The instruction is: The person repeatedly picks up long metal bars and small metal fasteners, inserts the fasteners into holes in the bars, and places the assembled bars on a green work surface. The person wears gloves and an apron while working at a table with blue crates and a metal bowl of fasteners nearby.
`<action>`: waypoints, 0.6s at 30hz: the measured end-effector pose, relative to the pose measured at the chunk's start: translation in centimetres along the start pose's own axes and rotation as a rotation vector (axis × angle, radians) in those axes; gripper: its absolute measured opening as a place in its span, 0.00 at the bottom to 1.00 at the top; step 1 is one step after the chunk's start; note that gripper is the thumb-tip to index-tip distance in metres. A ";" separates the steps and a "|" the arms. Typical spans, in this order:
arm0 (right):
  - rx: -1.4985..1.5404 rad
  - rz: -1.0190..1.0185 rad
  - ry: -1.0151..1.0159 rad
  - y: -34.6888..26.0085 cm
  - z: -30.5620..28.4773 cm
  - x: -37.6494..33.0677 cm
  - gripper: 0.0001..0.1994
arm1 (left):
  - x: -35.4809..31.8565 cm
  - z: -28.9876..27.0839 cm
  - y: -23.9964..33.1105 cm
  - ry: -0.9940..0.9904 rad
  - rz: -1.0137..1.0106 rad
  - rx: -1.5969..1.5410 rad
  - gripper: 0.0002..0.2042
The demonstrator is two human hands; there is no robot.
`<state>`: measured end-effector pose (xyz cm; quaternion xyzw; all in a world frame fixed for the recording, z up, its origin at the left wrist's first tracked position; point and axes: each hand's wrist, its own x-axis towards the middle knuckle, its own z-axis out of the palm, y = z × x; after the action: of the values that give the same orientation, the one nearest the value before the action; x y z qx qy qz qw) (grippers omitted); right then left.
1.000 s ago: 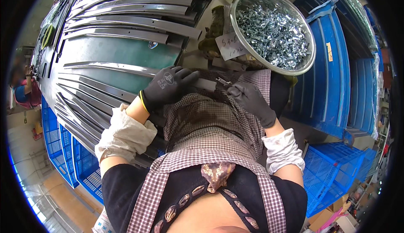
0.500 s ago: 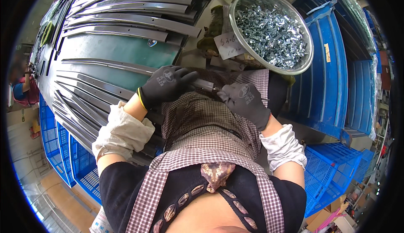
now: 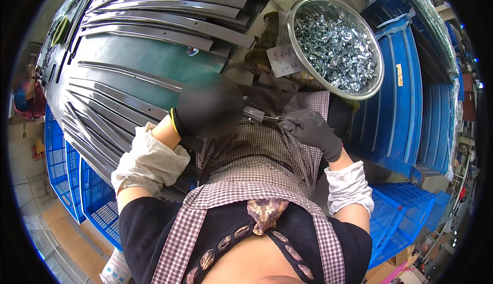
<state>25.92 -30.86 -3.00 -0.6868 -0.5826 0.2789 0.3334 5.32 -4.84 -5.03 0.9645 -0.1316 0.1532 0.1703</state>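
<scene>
Gripping one metal strip point(image 3: 259, 115): two gloved hands, left hand point(image 3: 208, 107), right hand point(image 3: 308, 130).

a factory workbench: stacked metal strips point(image 3: 154, 14), blue crates point(image 3: 400, 94), fastener bowl point(image 3: 336, 45).

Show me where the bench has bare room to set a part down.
The green bench top is bare between the upper stack of long metal strips and the lower curved strips. It is crowded near the bowl of small metal parts and around both gloved hands.
</scene>
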 end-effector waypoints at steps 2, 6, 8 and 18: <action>-0.048 0.011 0.087 1.0 -1.5 -0.7 0.14 | 0.2 -1.5 0.6 -0.047 0.016 0.055 0.23; -0.238 0.294 0.207 2.7 -6.0 0.0 0.14 | -0.7 -3.2 2.2 -0.020 0.085 -0.125 0.22; -0.315 0.316 0.397 5.5 -7.5 0.3 0.15 | -1.1 -5.1 4.1 -0.169 -0.008 -0.208 0.22; -0.802 0.516 0.432 13.8 -10.0 5.8 0.26 | -6.9 -10.1 5.6 -0.185 -0.149 -0.339 0.17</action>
<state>43.08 -27.81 -7.55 -0.9235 -0.3734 -0.0411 0.0772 -5.26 -4.83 3.23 0.9390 -0.0991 0.0264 0.3283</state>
